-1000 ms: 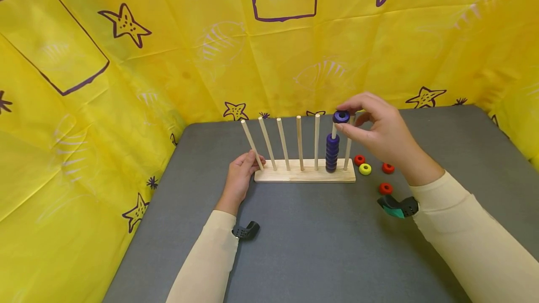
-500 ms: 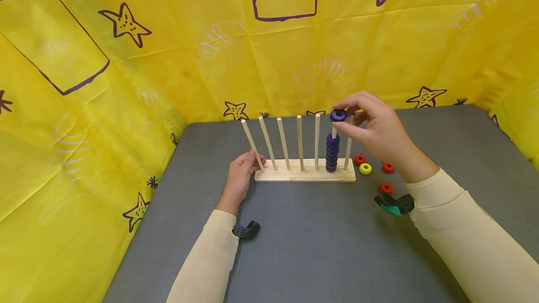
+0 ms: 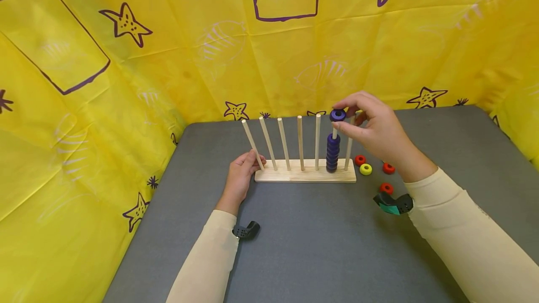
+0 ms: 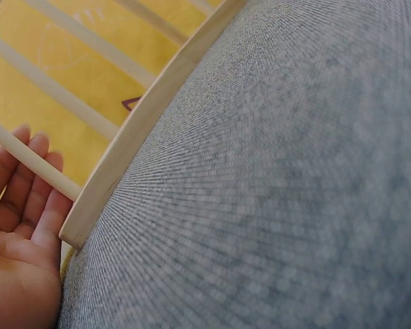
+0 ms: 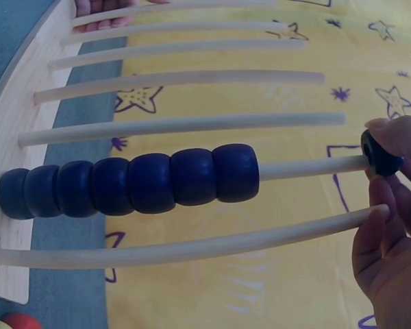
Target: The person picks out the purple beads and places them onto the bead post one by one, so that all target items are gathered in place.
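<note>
In the head view a wooden peg stand (image 3: 305, 177) carries a row of upright pegs. My left hand (image 3: 240, 176) is at its left end, loosely bent fingers behind the outermost peg (image 4: 38, 163). My right hand (image 3: 375, 127) pinches a purple bead (image 3: 338, 115) between thumb and fingers, at the top of the second peg from the right. In the right wrist view that peg's tip meets the bead. Lower on the same peg sits a stack of purple beads (image 5: 151, 184). Fingers of the right hand also lie at the tip of the rightmost peg (image 5: 192, 247).
Right of the stand, several loose beads lie on the grey table (image 3: 286, 242): a yellow bead (image 3: 365, 169) and red beads, one red bead (image 3: 386, 188) nearer the front. A yellow printed cloth (image 3: 269, 60) hangs behind and at the sides.
The right hand and its purple bead have shifted slightly left and up at the peg's top, then stayed nearly still. The left hand and the stand have not moved.
</note>
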Demonstrator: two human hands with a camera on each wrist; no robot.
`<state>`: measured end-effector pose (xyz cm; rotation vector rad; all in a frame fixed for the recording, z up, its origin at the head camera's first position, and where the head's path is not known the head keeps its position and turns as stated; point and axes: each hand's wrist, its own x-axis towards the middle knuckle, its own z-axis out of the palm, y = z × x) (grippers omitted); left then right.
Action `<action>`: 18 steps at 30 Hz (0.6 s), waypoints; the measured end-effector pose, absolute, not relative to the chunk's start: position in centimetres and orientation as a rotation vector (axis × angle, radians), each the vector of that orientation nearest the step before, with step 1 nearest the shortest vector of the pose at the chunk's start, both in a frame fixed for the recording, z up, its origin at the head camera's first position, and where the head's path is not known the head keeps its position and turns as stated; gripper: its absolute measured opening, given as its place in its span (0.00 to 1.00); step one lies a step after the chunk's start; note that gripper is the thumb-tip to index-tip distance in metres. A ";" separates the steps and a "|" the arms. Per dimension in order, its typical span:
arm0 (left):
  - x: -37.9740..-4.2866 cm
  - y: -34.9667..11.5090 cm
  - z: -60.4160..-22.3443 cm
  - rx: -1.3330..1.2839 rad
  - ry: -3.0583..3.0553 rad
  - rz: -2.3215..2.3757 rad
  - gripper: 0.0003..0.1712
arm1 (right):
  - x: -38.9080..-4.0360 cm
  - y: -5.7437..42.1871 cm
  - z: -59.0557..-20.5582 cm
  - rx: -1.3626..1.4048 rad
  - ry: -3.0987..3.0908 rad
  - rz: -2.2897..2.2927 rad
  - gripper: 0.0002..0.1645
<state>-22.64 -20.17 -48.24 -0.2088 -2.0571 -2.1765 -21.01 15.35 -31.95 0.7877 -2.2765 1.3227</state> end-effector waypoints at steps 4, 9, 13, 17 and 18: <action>-22.6 -20.1 -48.2 -0.208 -2.063 -2.169 0.27 | -21.2 15.4 -32.0 0.787 -2.281 1.298 0.18; -22.6 -20.1 -48.3 -0.212 -2.053 -2.173 0.26 | -21.2 15.4 -32.1 0.777 -2.281 1.290 0.18; -22.6 -20.0 -48.3 -0.217 -2.049 -2.171 0.26 | -21.2 15.4 -32.1 0.766 -2.285 1.297 0.18; -22.6 -20.0 -48.2 -0.212 -2.047 -2.175 0.26 | -21.3 15.4 -32.2 0.760 -2.290 1.297 0.18; -22.6 -20.0 -48.2 -0.210 -2.047 -2.176 0.26 | -21.4 15.4 -32.2 0.760 -2.292 1.296 0.18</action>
